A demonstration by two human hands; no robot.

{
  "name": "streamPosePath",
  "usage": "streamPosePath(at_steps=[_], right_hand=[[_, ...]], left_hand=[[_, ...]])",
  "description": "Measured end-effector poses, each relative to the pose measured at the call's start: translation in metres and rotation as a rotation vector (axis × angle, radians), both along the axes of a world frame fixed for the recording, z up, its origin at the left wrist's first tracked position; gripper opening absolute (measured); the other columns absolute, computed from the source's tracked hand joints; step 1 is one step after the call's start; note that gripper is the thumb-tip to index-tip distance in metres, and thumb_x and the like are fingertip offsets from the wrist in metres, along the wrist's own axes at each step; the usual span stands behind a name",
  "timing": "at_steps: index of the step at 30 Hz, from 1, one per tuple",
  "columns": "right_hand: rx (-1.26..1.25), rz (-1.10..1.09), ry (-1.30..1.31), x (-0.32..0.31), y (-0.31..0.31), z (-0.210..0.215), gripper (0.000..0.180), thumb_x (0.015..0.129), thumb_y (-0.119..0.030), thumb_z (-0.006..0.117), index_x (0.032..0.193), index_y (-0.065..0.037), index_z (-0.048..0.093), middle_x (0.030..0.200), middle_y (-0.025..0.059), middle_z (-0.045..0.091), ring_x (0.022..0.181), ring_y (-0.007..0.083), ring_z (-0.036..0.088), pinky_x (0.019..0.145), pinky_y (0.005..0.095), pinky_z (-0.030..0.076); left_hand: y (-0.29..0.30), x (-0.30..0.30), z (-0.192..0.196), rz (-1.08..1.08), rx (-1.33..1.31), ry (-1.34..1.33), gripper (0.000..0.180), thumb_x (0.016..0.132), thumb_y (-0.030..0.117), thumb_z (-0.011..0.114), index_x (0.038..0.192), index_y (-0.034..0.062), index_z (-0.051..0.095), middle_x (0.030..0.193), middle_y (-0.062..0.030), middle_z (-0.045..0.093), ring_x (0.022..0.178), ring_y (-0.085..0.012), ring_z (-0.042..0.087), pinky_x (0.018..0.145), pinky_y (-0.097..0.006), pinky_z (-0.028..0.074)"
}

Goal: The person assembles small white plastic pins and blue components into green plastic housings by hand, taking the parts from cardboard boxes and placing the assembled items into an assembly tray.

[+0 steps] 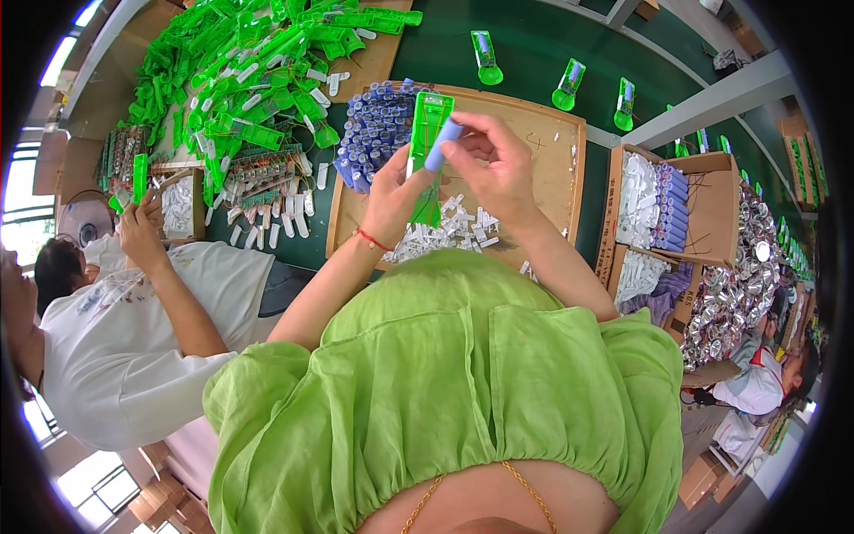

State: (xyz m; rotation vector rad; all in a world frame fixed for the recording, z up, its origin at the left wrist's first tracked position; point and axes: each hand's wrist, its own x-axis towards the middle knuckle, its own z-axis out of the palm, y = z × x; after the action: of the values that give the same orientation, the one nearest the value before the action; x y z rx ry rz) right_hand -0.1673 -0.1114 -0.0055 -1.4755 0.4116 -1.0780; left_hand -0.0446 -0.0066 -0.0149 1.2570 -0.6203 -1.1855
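Note:
My left hand (394, 191) grips a long green plastic shell (427, 133) upright over a shallow wooden tray (551, 160). My right hand (494, 165) pinches a pale blue cylinder cell (442, 145) and presses it against the shell's upper part. A heap of blue cylinder cells (378, 125) lies at the tray's far left. Small white plastic parts (449, 231) are scattered on the tray just below my hands. A red string is tied round my left wrist.
A big pile of green shells (258, 62) covers the table at upper left. A person in white at left holds up a green piece (140, 176). Finished green units (485, 55) lie on the dark green belt. Cardboard boxes (703, 205) of parts and silver reflector cups (738, 285) stand at right.

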Motion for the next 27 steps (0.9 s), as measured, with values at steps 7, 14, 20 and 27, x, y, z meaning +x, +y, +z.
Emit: streamPosePath(at_steps=[7, 14, 20, 27], right_hand=[[-0.371, -0.161, 0.391, -0.005, 0.007, 0.0, 0.028, 0.076, -0.009, 0.073, 0.102, -0.004, 0.065, 0.099, 0.0083, 0.061, 0.081, 0.0206, 0.063, 0.071, 0.0336, 0.053], [-0.193, -0.129, 0.226, 0.001, 0.019, -0.042, 0.037, 0.077, -0.014, 0.075, 0.112, -0.006, 0.064, 0.108, 0.0076, 0.059, 0.093, 0.0164, 0.059, 0.079, 0.0278, 0.05], [0.251, 0.184, 0.359, -0.005, 0.025, -0.056, 0.049, 0.082, -0.014, 0.072, 0.124, -0.004, 0.05, 0.095, 0.004, 0.064, 0.088, 0.0116, 0.06, 0.074, 0.0253, 0.049], [0.189, -0.065, 0.768, -0.063, -0.044, -0.17, 0.033, 0.077, -0.016, 0.072, 0.109, -0.01, 0.063, 0.094, 0.0069, 0.063, 0.093, 0.0217, 0.061, 0.085, 0.0341, 0.049]], left_hand=[[0.025, -0.003, -0.001, -0.097, -0.007, -0.02, 0.041, 0.09, 0.009, 0.049, 0.129, -0.0011, 0.044, 0.1, -0.0109, 0.063, 0.088, -0.0173, 0.063, 0.074, -0.029, 0.053], [0.028, 0.006, -0.03, -0.124, 0.103, -0.044, 0.034, 0.099, 0.026, 0.049, 0.123, 0.0035, 0.046, 0.101, -0.0102, 0.062, 0.084, -0.0163, 0.064, 0.072, -0.029, 0.053], [0.042, 0.005, -0.044, -0.336, 0.271, -0.075, 0.028, 0.097, 0.024, 0.051, 0.116, 0.002, 0.051, 0.09, -0.005, 0.063, 0.079, -0.0121, 0.062, 0.067, -0.026, 0.051], [0.026, 0.044, -0.06, -0.045, 0.282, -0.012, 0.026, 0.097, 0.028, 0.051, 0.109, 0.0046, 0.053, 0.081, -0.0092, 0.063, 0.07, -0.017, 0.063, 0.062, -0.029, 0.052]])
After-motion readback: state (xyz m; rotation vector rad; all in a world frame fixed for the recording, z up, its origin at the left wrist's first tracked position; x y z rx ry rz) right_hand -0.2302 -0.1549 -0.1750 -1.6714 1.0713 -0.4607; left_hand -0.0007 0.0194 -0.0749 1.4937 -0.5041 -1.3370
